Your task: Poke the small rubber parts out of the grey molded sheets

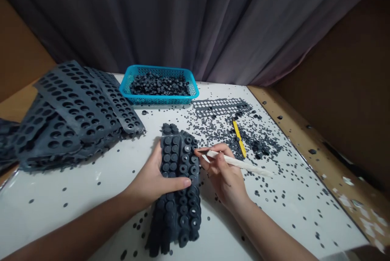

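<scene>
My left hand (155, 180) wraps around a dark grey moulded rubber sheet (178, 188) from its left side, the thumb lying across the front. Rows of round knobs cover the sheet, and several on the right half have a hole through the middle. In my right hand (224, 171) is a thin tool with a white wrapped handle (243, 163), pinched between thumb and fingers. The tool's narrow end points left, close to the right upper knobs; whether it touches them I cannot tell. My right fingertips are at the sheet's right edge.
A blue basket (161, 100) full of small black rubber parts stands at the back. Stacked perforated rubber sheets (79, 106) lie at left. At right are a yellow cutter (239, 137), a flat holed strip (222, 107) and many scattered black discs (258, 143) on the white table (100, 220).
</scene>
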`<state>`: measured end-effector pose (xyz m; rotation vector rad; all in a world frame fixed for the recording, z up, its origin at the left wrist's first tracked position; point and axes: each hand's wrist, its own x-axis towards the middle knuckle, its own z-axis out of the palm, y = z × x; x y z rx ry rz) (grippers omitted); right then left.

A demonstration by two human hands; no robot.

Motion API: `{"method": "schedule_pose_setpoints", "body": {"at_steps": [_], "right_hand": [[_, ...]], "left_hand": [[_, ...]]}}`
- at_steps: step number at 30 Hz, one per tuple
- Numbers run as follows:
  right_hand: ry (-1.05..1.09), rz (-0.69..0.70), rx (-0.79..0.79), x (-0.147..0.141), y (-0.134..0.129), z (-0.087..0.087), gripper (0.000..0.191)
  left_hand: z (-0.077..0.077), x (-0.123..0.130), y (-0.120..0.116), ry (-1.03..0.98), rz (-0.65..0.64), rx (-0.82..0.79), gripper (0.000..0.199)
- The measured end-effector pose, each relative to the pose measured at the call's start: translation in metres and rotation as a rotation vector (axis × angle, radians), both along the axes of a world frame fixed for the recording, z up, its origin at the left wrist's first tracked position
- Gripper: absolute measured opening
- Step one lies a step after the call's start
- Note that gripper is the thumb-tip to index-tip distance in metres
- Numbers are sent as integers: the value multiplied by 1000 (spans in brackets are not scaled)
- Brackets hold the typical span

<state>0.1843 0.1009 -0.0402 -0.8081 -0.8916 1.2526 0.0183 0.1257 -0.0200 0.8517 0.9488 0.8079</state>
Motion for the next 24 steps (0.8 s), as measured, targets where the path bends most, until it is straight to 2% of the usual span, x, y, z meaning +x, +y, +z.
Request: {"method": "schedule_pose_setpoints", "body": {"at_steps": [4,10,13,16,24], "right_hand": [[-22,-6,12,-2,0,-1,15],[-127,-22,108,-4,-3,-3,13],[-319,-64,207,0,-5,0,13],[-506,-118,332,5,-5,6,12],[-684,-38,473,7,-7,10,13]], "left_hand": [[-1,0,0,40,47,37,75],[-1,-1,-1,105,14,97,66],[0,2,-1,47,90,48,66],[0,2,0,-42,101,-36,64],[-8,-4,4,-160,68,-111,56]]}}
